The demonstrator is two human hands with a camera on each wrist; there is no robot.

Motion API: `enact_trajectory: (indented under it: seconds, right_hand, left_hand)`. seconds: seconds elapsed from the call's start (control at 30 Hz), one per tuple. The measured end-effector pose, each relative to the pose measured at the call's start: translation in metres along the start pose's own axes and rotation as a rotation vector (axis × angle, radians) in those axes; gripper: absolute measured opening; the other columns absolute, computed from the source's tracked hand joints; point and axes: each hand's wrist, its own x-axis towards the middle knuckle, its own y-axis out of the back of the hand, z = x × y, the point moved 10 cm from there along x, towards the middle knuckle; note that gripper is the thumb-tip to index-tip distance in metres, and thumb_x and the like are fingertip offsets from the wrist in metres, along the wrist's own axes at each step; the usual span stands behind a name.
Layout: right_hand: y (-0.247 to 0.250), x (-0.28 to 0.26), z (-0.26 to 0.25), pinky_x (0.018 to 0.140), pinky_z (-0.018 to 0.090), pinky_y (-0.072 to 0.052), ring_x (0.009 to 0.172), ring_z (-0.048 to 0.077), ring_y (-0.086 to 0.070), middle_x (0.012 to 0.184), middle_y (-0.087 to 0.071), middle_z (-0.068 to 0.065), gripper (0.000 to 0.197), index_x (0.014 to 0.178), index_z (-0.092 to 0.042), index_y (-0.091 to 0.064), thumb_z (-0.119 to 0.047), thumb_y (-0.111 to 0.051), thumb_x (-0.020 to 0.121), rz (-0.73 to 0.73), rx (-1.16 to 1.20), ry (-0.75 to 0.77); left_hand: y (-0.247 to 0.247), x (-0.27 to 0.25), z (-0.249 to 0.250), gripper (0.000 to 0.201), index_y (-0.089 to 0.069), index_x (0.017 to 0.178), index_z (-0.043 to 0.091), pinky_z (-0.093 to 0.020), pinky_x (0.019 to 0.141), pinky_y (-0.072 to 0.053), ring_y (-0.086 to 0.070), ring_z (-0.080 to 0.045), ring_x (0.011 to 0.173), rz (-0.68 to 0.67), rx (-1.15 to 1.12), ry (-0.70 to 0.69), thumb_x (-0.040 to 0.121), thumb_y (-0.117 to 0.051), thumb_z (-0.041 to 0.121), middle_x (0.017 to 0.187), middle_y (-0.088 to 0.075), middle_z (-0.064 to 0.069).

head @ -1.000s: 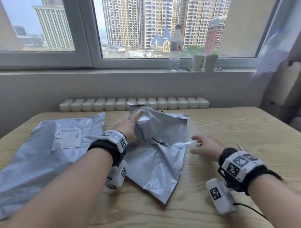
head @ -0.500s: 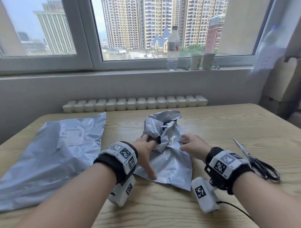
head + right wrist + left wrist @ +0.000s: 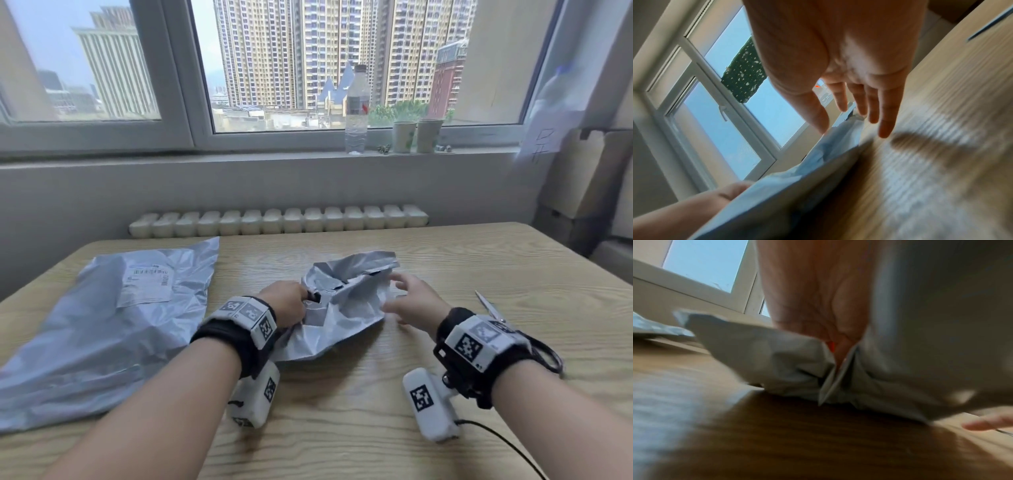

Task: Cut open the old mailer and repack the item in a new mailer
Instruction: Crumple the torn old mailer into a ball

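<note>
A crumpled grey mailer (image 3: 346, 305) lies on the wooden table (image 3: 445, 260) in front of me. My left hand (image 3: 291, 305) grips its left side, fingers curled into the folds; the left wrist view shows the mailer (image 3: 766, 356) bunched against that palm (image 3: 818, 296). My right hand (image 3: 407, 301) hovers open just right of the mailer, fingers spread and holding nothing. In the right wrist view those fingers (image 3: 873, 105) point toward the mailer's edge (image 3: 840, 141). A larger flat grey mailer (image 3: 102, 318) with a white shipping label (image 3: 147, 284) lies at the left.
Scissors (image 3: 493, 311) lie on the table behind my right wrist, partly hidden. A water bottle (image 3: 356, 109) and two paper cups (image 3: 416, 135) stand on the windowsill. A radiator (image 3: 277, 221) runs behind the table. Cardboard boxes (image 3: 589, 178) stand at the right.
The crumpled mailer has been pulled nearer and scrunched smaller. My left hand shifted from its top to its left side. My right hand let go and opened.
</note>
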Motion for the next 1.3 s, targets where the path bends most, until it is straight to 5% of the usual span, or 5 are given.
enact_trajectory:
  seconds: [0.23,0.47,0.6,1.1,1.3]
  right_hand:
    - [-0.002,0.015,-0.003,0.106,0.043,-0.035,0.136,0.026,-0.037,0.151,-0.035,0.006,0.06,0.151,-0.018,-0.022,-0.043,-0.039,0.099,-0.016,0.322,-0.032]
    - [-0.039,-0.001,-0.03,0.079,0.028,-0.045,0.086,0.019,-0.064,0.081,-0.066,0.005,0.034,0.119,-0.007,-0.06,-0.03,-0.048,0.097,-0.194,0.203,0.009]
    - [-0.052,-0.009,-0.044,0.061,0.022,-0.044,0.068,0.011,-0.056,0.081,-0.059,-0.001,0.042,0.117,-0.017,-0.059,-0.02,-0.073,0.078,-0.167,-0.124,0.173]
    - [-0.095,-0.03,-0.056,0.09,0.031,-0.049,0.107,0.015,-0.055,0.121,-0.055,-0.003,0.102,0.14,-0.024,-0.029,-0.044,-0.084,0.056,-0.261,-0.466,0.33]
    - [-0.085,-0.019,-0.048,0.059,0.024,-0.037,0.083,0.016,-0.054,0.085,-0.054,-0.009,0.037,0.092,-0.028,-0.044,-0.035,-0.071,0.067,-0.215,-0.569,0.289]
  left_hand:
    - [-0.009,-0.011,0.007,0.031,-0.068,0.113,0.01,-0.026,0.071,-0.038,-0.052,-0.021,0.086,-0.151,0.046,0.011,0.093,-0.045,0.014,0.112,-0.067,-0.008]
    - [-0.004,-0.003,0.008,0.015,-0.061,0.094,0.015,-0.03,0.073,-0.044,-0.057,-0.024,0.087,-0.051,-0.015,0.008,0.088,-0.052,0.026,0.098,-0.065,-0.006]
    - [-0.001,0.0,-0.004,0.032,-0.049,0.107,0.015,-0.031,0.074,-0.043,-0.055,-0.023,0.093,0.002,-0.131,0.06,0.085,-0.058,0.036,0.109,-0.06,-0.005]
    - [0.004,-0.011,-0.02,0.03,-0.048,0.083,0.018,-0.029,0.071,-0.042,-0.051,-0.015,0.078,0.117,-0.556,0.163,0.077,-0.072,0.035,0.087,-0.057,0.001]
    - [0.003,-0.015,-0.008,0.011,-0.059,0.09,0.013,-0.025,0.06,-0.044,-0.054,-0.013,0.071,0.003,-0.842,0.086,0.084,-0.068,0.01,0.086,-0.06,-0.005]
